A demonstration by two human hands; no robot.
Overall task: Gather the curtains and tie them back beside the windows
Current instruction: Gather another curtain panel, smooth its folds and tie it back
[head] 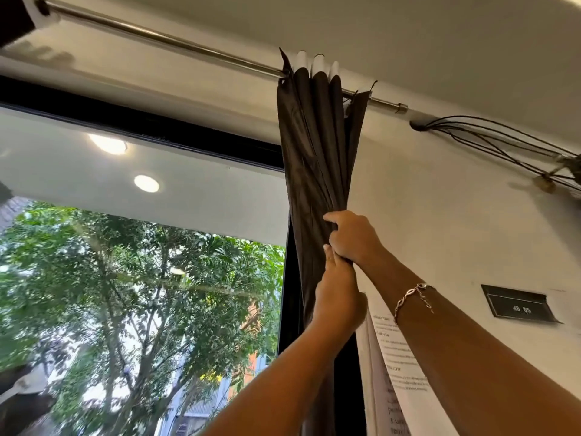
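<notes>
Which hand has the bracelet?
The right hand, the upper one gripping the dark curtain. Its wrist wears a chain bracelet; the left hand below has none.

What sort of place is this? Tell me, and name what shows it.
Probably an office or other shared indoor room, not certainly. A printed notice hangs on the white wall, a small dark wall plaque sits nearby, and a dark curtain on a metal rod flanks a large window.

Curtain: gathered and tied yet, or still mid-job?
Gathered: the curtain is bunched at the rod's right end, and the window is clear. In hand: the right hand and left hand squeeze the bunch. Left: tying; no tie-back is visible.
</notes>
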